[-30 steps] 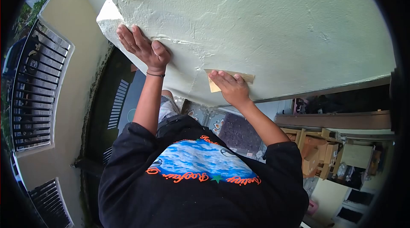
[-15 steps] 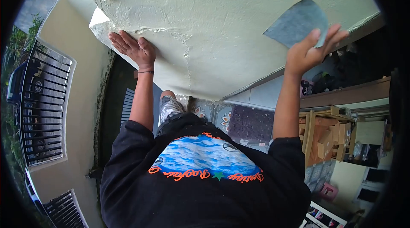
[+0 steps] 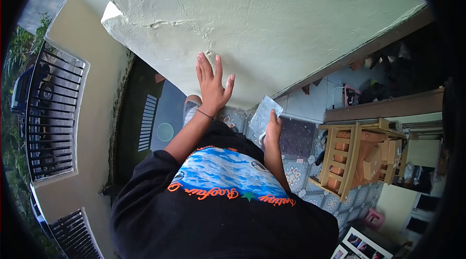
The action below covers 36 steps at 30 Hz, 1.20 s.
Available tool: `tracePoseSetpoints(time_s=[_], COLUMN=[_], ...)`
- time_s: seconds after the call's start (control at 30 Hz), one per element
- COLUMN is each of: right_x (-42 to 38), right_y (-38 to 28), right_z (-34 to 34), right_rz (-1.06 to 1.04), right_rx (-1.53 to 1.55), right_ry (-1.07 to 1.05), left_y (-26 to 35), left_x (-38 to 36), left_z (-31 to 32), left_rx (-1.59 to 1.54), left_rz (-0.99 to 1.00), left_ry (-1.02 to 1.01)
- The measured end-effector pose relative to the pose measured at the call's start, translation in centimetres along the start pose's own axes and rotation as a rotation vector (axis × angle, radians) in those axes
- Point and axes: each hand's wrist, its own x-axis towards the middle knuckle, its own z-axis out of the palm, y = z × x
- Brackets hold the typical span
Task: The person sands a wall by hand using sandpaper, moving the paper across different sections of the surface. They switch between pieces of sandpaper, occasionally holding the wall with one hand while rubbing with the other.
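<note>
A pale green wall [image 3: 291,26] with cracked, uneven paint fills the upper middle of the view. My left hand [image 3: 213,86] is raised in front of its lower part, fingers spread and nothing in them. Its fingertips overlap the rough crack [image 3: 208,40] running down from the wall's left side. Lower down and close to my body, my right hand [image 3: 273,130] pinches a grey sheet of sandpaper [image 3: 264,113], the thumb lying on its face. The fingers behind the sheet are mostly hidden.
A wooden bench [image 3: 347,157] with orange cushions and cardboard boxes stands at right, near a dark doormat [image 3: 295,137] on patterned tiles. On the left is a low wall with a black railing [image 3: 53,118]. A pink stool [image 3: 374,217] sits at lower right.
My right hand has come down from the upper right of the wall to near my waist, still with the sandpaper. My left hand has shifted right and down from the wall's left edge.
</note>
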Motion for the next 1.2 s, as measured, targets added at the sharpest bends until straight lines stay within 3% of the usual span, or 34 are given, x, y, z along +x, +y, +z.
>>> tracePoseSetpoints(time_s=[0.07, 0.17, 0.2, 0.23, 0.3, 0.33, 0.37, 0.43, 0.5, 0.53, 0.57, 0.6, 0.67, 0.8, 0.9, 1.07, 1.1, 1.2], right_x=[0.7, 1.2, 0.1, -0.6, 0.0, 0.2, -1.3, -0.3, 2.0, 4.0, 3.2, 4.1, 4.9, 6.7, 5.9, 6.4, 5.7, 5.6], right_y=[-2.3, -6.8, -9.2, -11.4, -13.6, -15.0, -17.8, -18.8, -18.5, -15.7, -15.9, -13.4, -8.7, -12.7, -18.3, -10.6, -10.8, -16.2], right_z=[-0.9, -0.8, 0.2, 1.3, 2.0, 2.3, 3.6, 3.6, 5.8, 6.2, 8.8, 10.0, 11.5, 11.1, 10.7, 12.1, 12.5, 11.2], right_rz=[-0.032, -0.160, -0.211, -0.265, -0.367, -0.471, -0.419, -0.601, -1.129, -0.932, -1.132, -1.145, -1.100, -1.259, -1.224, -1.274, -1.253, -1.249], right_rx=[0.045, 0.225, 0.306, 0.391, 0.404, 0.423, 0.373, 0.380, 0.173, 0.069, -0.216, -0.432, -0.447, -0.414, -0.217, -0.486, -0.580, -0.386], right_ry=[0.074, 0.184, 0.259, 0.333, 0.429, 0.523, 0.611, 0.436, 0.433, 0.316, 0.402, 0.404, 0.346, 0.530, 0.581, 0.577, 0.554, 0.565], left_y=[1.3, 3.7, 4.0, 3.7, 2.9, 2.8, 2.0, -0.4, -2.9, -4.0, -4.9, -6.0, -7.5, -8.0, -8.1, -8.5, -8.3, -7.9], left_x=[3.8, 6.3, 5.6, 4.6, 2.2, 1.3, 1.3, 3.3, 7.5, 10.0, 11.8, 12.7, 14.3, 14.3, 14.2, 14.1, 14.2, 14.0], left_z=[-0.1, 0.7, 1.0, 1.4, 1.6, 0.6, -0.4, -3.1, -6.3, -7.8, -8.6, -8.2, -7.3, -6.8, -6.7, -6.9, -6.8, -6.8], left_rx=[0.029, 0.079, 0.123, 0.121, -0.014, -0.078, -0.043, -0.004, 0.044, 0.048, 0.051, 0.046, 0.279, 0.245, 0.271, 0.247, 0.245, 0.176], left_rz=[0.053, 0.094, 0.133, 0.130, 0.413, 0.280, 0.199, 0.080, -0.011, -0.028, -0.045, -0.044, 0.162, 0.154, 0.154, 0.176, 0.177, 0.147], left_ry=[0.187, 0.216, 0.066, 0.068, -0.410, -0.334, -0.168, 0.187, 0.473, 0.557, 0.642, 0.637, 0.777, 0.786, 0.778, 0.747, 0.751, 0.755])
